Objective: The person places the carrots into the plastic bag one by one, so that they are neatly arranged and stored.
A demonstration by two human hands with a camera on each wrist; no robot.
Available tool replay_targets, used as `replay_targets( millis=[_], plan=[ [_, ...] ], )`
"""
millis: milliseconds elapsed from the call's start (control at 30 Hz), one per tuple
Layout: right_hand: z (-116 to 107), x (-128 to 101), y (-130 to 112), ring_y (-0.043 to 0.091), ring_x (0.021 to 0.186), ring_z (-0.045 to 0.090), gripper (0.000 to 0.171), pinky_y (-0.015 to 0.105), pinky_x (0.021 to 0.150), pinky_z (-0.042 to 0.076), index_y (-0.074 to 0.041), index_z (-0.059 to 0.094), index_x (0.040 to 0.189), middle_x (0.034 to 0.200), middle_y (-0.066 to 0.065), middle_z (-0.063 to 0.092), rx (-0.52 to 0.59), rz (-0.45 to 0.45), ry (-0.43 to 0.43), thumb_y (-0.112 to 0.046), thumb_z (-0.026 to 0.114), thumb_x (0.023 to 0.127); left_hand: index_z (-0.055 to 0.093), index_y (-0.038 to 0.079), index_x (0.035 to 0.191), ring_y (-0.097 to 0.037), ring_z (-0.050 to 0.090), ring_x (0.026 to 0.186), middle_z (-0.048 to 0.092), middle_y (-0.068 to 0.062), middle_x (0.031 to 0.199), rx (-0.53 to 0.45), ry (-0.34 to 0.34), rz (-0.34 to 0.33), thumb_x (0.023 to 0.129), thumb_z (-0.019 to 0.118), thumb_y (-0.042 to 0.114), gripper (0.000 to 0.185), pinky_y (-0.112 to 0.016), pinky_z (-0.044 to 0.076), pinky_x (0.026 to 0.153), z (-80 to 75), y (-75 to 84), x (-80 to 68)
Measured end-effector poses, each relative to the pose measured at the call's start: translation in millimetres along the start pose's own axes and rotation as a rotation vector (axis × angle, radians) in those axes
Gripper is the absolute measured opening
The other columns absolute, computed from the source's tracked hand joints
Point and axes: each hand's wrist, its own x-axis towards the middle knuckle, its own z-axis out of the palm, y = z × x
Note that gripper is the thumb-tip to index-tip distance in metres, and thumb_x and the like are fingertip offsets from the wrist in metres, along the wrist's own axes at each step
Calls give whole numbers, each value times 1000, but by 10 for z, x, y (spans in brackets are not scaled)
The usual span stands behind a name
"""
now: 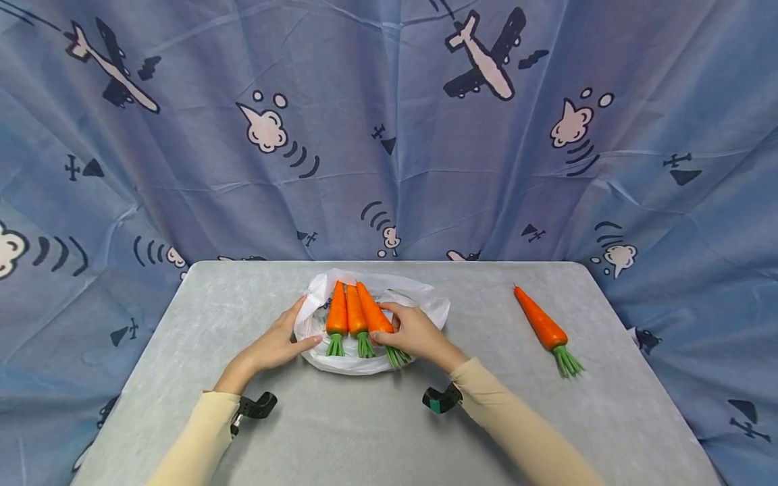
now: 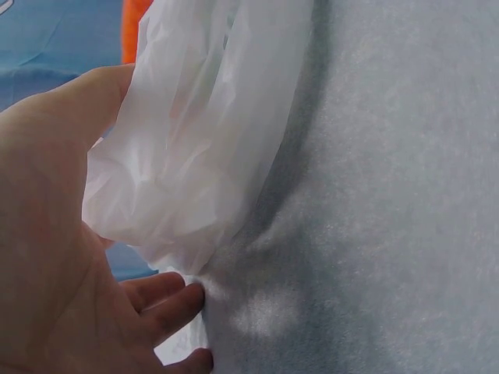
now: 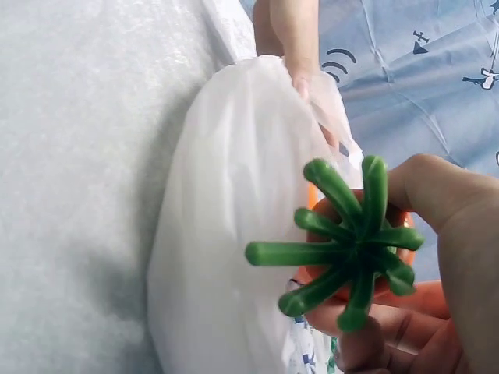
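The right hand is closest to the person, and it has its fingers and thumb wrapped round the thick end of a carrot. This carrot is the one on the right of three that lie side by side on top of a white plastic bag. From the right wrist view, the carrot's green top sticks out toward the camera, with the fingers curled round the orange part behind it. So the carrot is long from near to far: green top by the person, pointy tip away by the curtain.

The left hand is on the other side of the bag. Its fingers are straight and they press flat against the bag's left edge, so it holds nothing tight. The two other carrots lie between the hands, pointing the same way.

Farther off to the right, well apart from the bag, one more carrot lies alone on the grey table. The right hand is the nearer one to it. Behind the table hangs a blue curtain with planes on it.
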Motion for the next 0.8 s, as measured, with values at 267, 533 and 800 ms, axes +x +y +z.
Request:
replay_targets(
  millis=[267,533,800],
  plan=[
    [17,-76,37,9,55,44,65,21,52,34,-10,58,137,64,-3,50,-26,-6,-11,-44,73,84,3,12,161,-50,25,147,18,-30,161,15,1,-2,93,60,53,97,-67,28,115,-9,7,-6],
    [11,-139,71,10,54,42,61,21,50,30,-13,59,135,64,-2,49,-25,-5,-22,-44,73,84,3,11,160,-50,26,147,19,-30,161,5,6,8,93,62,51,98,-66,26,116,2,-6,0],
    [18,-51,68,10,55,42,58,22,53,33,-11,62,132,64,-2,51,-55,26,15,-44,73,85,5,8,160,-50,25,147,19,-31,161,-3,12,18,93,62,50,97,-66,26,116,0,7,-9]
  ],
)
